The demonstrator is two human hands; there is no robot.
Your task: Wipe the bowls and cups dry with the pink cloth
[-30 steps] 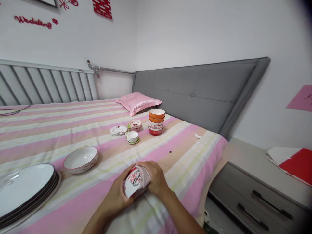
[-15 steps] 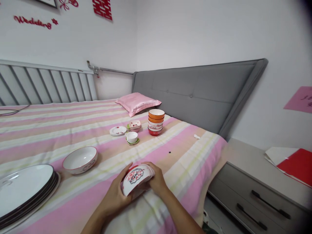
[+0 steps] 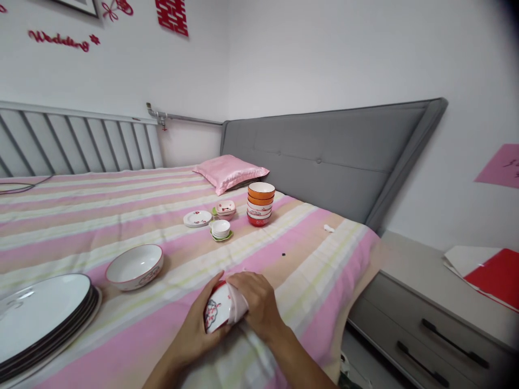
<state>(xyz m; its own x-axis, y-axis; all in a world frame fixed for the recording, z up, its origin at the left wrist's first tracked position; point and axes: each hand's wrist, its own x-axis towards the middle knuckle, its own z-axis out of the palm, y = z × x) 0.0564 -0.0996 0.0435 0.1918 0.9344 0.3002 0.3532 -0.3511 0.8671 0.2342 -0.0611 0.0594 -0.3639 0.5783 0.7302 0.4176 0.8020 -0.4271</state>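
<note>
A white bowl (image 3: 217,310) with a red and black blossom pattern is tipped on its side just above the bed's near part. My left hand (image 3: 197,327) is closed around its left side, thumb beneath and fingers along the top. Over the bowl's right side lies a pale pinkish cloth (image 3: 238,304), pressed there by the bent fingers of my right hand (image 3: 261,302). The cloth and fingers hide the bowl's right part. Left of my hands, a larger white bowl (image 3: 135,265) with a pink rim stands upright on the bedspread.
Dark-edged plates (image 3: 44,308) are stacked at the left. Farther back stand stacked orange, white and red bowls (image 3: 260,208), small plates (image 3: 197,218), small dishes (image 3: 225,208) and little white bowls (image 3: 220,228). A pink pillow (image 3: 231,172) touches the grey headboard (image 3: 320,146). A nightstand (image 3: 409,308) is at the right.
My right hand has moved over the bowl's outer side with the cloth, which now covers part of the pattern. The bowl has turned slightly in my left hand.
</note>
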